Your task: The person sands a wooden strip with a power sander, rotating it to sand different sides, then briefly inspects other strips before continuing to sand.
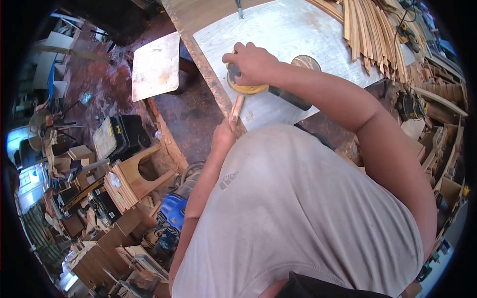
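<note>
My right hand (pixel 254 62) is wrapped over the top of a yellow and black orbital sander (pixel 248 90). The sander sits at the near left edge of a pale work board (pixel 298 35), its black dust canister (pixel 290 98) pointing right. A narrow wooden strip (pixel 239 107) runs out from under the sander toward me. My left hand (pixel 224 135) is closed on the near end of that strip, at the board's corner. The strip's far part is hidden beneath the sander. Behind my right forearm lies a round, brownish disc (pixel 306 62), partly covered.
Many thin wooden strips (pixel 370 35) are piled at the board's far right. A clamp (pixel 240 10) stands at the far edge. Left of the bench is a square-topped stool (pixel 156 67). Toolboxes (pixel 119 136), a blue machine (pixel 173 211) and wood pieces crowd the floor at left.
</note>
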Demonstrator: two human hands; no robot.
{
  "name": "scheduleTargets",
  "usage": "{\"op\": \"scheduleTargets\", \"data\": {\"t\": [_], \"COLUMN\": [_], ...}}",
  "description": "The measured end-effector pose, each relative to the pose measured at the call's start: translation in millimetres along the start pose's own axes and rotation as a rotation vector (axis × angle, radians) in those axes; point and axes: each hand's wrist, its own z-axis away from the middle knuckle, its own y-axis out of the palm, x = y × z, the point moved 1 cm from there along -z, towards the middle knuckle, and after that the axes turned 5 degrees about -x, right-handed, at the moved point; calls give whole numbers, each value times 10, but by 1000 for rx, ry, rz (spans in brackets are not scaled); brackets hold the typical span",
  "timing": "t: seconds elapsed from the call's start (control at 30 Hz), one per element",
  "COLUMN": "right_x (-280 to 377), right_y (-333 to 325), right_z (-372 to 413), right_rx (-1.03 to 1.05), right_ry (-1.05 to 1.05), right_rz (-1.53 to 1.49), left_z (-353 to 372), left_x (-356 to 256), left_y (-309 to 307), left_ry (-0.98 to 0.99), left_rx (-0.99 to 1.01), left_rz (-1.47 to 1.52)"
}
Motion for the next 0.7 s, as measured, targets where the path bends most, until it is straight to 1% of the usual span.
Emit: {"op": "scheduleTargets", "data": {"t": [0.07,0.13,0.2,0.27,0.33,0.37,0.5,0.57,0.6,0.7], "right_x": [-75,-197,-387,-647,-921,-1018,-1024,-849,-760,-473], "right_y": [0,-56,-65,-87,-75,-62,-109,-162,-149,-95], "right_z": [-81,-205,-339,-513,-666,-698,-626,-498,-441,-300], "right_rx": [-18,12,-3,1,-88,-97,-119,-105,-101,-12], "right_ry": [-2,80,109,220,259,216,217,147,144,71], "right_rz": [1,56,73,98,120,174,174,130,129,68], "left_z": [14,18,45,78,83,88,107,109,110,109], "left_x": [8,26,19,23,69,61,50,58,59,78], "left_y": [10,12,-10,-2,-27,-37,-28,-2,0,-2], "left_ry": [0,6,3,4,43,52,46,52,68,71], "left_rx": [-4,-12,-34,-56,-63,-68,-84,-95,-108,-111], "left_rz": [3,-4,3,14,36,34,19,20,12,-13]}}
